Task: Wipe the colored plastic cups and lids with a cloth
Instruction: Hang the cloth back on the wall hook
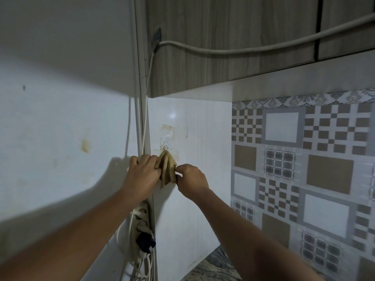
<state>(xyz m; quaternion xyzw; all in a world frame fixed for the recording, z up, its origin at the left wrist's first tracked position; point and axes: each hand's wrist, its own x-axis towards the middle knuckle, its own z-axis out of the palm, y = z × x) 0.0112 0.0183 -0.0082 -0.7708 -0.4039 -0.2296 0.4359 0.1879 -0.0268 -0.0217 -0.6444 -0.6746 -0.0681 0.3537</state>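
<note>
The tan cloth hangs on the side wall from a clear stick-on hook, and both hands are on it. The left hand grips its left folds with curled fingers, and the right hand pinches its right edge between thumb and fingertips. The two hands are close together with the cloth bunched between them. The main risk is probably the hook. Yellowed tape marks around it suggest a weak bond, so a straight downward tug could peel it off the wall instead of lifting the cloth free. How the cloth catches on the hook is hard to make out, perhaps by a loop or a fold, and a snagged corner could tear or jerk loose. Just left of the hands a cable conduit runs down to a white power strip with a black plug and loose cords. A damp cloth swung that way, or an elbow dropping, could brush them. A wooden wall cupboard with a grey cable draped across it hangs overhead and limits upward room. Patterned tiles cover the back wall, and a strip of dark stone countertop shows below. No cups or lids are in view, so wiping has not begun.
</note>
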